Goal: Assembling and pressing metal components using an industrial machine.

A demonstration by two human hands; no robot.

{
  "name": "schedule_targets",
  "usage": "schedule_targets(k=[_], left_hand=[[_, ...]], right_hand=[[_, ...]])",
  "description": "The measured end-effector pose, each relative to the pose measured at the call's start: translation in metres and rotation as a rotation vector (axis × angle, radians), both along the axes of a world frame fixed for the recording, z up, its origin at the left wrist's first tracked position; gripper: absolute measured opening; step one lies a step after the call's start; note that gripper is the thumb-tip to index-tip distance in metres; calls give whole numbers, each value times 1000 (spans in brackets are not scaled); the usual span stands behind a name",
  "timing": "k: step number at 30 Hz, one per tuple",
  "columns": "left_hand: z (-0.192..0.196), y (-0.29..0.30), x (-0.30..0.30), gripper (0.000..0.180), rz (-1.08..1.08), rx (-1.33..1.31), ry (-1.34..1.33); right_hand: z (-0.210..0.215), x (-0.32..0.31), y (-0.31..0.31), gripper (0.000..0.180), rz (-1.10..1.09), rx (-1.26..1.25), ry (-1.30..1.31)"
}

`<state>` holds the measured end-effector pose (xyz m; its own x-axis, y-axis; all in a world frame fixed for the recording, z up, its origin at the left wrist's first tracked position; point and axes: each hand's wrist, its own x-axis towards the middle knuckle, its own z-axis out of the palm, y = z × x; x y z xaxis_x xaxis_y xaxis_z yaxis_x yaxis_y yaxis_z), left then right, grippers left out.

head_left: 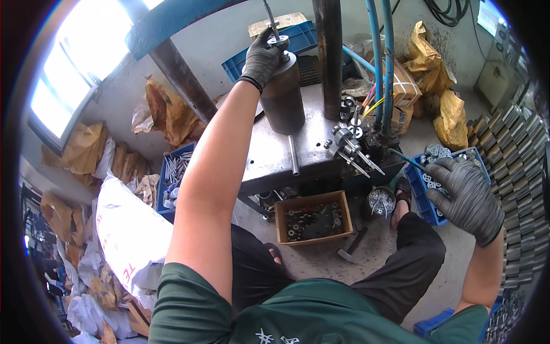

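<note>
- Holding: left hand (260, 62), fingers curled about metal disc (279, 40) and rod (271, 14), atop dark cylinder (282, 103).
- Right hand (467, 196): at teal lever (407, 160) end; closure cannot be told.
- Progress, judged: one piece partway.
- Metal table (312, 143): disc-and-rod assemblies (344, 136), seemingly finished.
- Remaining, apparently: loose discs (438, 151), blue crate (420, 202).

The metal rod (270, 14) is cut off by the upper edge.

Blown-out window (69, 77) — warped edges
</note>
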<state>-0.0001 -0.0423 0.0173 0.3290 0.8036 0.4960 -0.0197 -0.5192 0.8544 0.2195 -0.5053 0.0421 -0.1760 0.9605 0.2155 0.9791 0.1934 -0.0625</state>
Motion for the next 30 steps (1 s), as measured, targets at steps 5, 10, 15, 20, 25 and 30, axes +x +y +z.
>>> schedule_targets(k=[5, 10, 15, 20, 25, 30], left_hand=[[6, -16, 3, 61, -20, -122, -22], [-1, -5, 5, 60, -33, -81, -30], [-9, 18, 3, 63, 83, 179, 165], [-10, 18, 7, 65, 59, 70, 146], [-10, 19, 6, 63, 138, 195, 210], [-6, 6, 6, 63, -12, 3, 40]], right_hand=[[-22, 10, -13, 36, -202, -272, 24], [-62, 7, -44, 20, -216, -295, 32], [-85, 1, -58, 16, -262, -279, 50], [-86, 0, -58, 13, -263, -241, 10], [-76, 2, -52, 14, -259, -276, 27], [-62, 10, -44, 20, -254, -223, 101]])
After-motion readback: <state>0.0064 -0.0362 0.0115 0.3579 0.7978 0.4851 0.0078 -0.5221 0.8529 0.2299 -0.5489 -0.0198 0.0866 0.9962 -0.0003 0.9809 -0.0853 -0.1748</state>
